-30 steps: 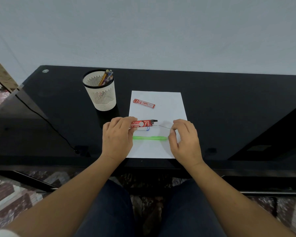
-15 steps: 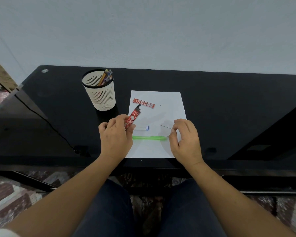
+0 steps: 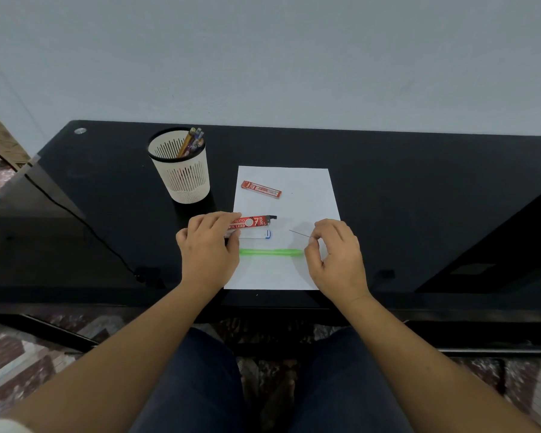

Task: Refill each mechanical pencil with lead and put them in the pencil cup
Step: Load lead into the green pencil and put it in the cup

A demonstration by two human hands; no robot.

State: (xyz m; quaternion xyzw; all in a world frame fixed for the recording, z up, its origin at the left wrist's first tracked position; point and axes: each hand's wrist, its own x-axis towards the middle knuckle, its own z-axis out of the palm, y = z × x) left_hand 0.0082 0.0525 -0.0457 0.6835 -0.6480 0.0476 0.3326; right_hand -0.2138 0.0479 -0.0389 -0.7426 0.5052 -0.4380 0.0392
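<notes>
My left hand (image 3: pixel 208 246) grips a red pencil-lead case (image 3: pixel 253 221), held level over the white paper sheet (image 3: pixel 306 189) with its black tip pointing right. My right hand (image 3: pixel 334 256) pinches a thin lead stick (image 3: pixel 299 233) between thumb and forefinger; the stick points up-left. A green mechanical pencil (image 3: pixel 270 252) lies crosswise on the paper between my hands. Just behind it lies a white pencil with a blue end (image 3: pixel 258 235), partly hidden by my left fingers. The white slotted pencil cup (image 3: pixel 183 179) stands at the left of the paper and holds several pencils.
A second red lead case (image 3: pixel 260 189) lies on the far part of the paper. The black glossy table (image 3: pixel 419 195) runs wide to both sides, against a pale wall. My knees are below the front edge.
My left hand tilted the red lead case up toward the far side, then brought it back level with the tip pointing right. My right hand kept the lead stick and barely moved.
</notes>
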